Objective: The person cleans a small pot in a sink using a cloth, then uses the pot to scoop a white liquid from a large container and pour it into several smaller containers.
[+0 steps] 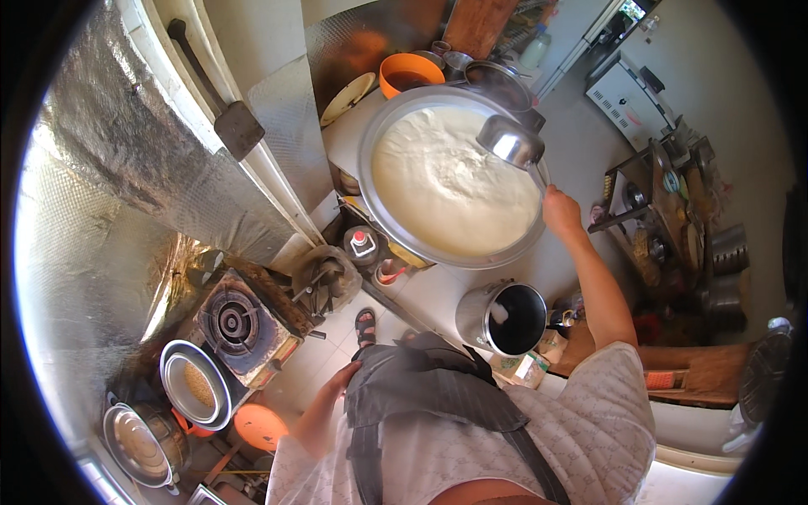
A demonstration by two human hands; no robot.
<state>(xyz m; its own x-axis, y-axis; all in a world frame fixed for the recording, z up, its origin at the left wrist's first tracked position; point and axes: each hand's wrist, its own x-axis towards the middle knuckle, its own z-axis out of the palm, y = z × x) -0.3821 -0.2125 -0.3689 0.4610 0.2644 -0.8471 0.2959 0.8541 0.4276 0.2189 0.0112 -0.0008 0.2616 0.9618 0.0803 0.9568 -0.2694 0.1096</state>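
Note:
My right hand [560, 211] grips the handle of a stainless steel ladle [512, 144]. The ladle's bowl hangs over the right side of a wide metal basin [365, 161]. A pale, creamy mass [454, 189] with an uneven, wrinkled surface fills much of the basin. Low at my side, my left hand [345, 377] rests by the dark apron [429, 391], its fingers partly hidden. Between me and the basin stands a tall metal pot [472, 315], dark inside with one pale patch.
An orange bowl [411, 71] of brown liquid and a dark pot [499, 85] sit behind the basin. To the left are a gas burner [232, 320] and a metal bowl of grains [199, 385]. A plastic jug [361, 246] stands below the basin's edge. Cluttered shelving [650, 208] occupies the right.

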